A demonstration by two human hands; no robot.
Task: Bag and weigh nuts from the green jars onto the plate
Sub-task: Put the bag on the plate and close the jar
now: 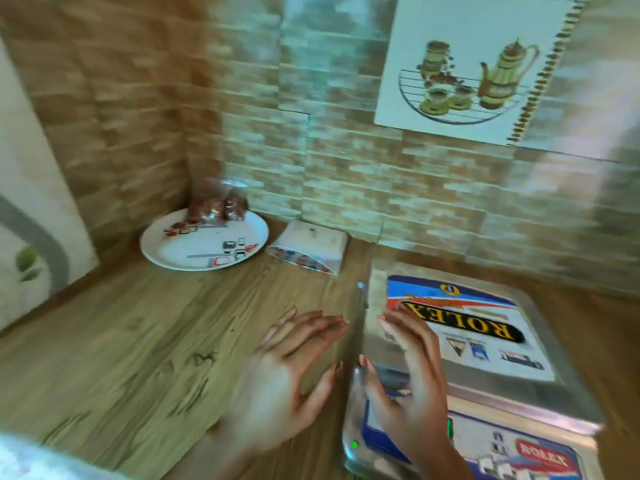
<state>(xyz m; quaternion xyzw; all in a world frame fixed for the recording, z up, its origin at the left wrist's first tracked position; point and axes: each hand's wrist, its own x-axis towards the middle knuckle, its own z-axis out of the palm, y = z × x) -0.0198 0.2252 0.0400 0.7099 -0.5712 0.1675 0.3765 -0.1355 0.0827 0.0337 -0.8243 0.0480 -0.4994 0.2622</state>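
- Wood-grain counter [121, 358] runs left and back from the scale. No green jars are anywhere I can see, so the next scoop means a reach away from here.
- Steel-topped scale [568, 368] sits at the near right with nothing on its pan but a printed sticker. A small green light glows at its front left corner.
- White patterned plate [194, 244] lies well to the scale's back left, in the corner by the wall.
- White packet [311, 244] lies between the plate and the scale. I take it to hold spare bags, though I cannot tell for sure.
- Left hand [284, 372] hovers flat just left of the scale, fingers straight and together, holding nothing.
- Right hand [408, 375] is spread over the scale's left edge, fingers straight and empty. Whether it touches the pan I cannot tell.
- Bagged nuts [218, 204], two clear bags by the look of it, sit on the plate's far rim, away from the scale.
- Risks, as I judge them:
  - A palm leaning on the pan would upset the zero, and the next weight would read wrong.
  - A push on that edge could shift the scale.
  - Bags perched on the rim could slide off if the plate is bumped.
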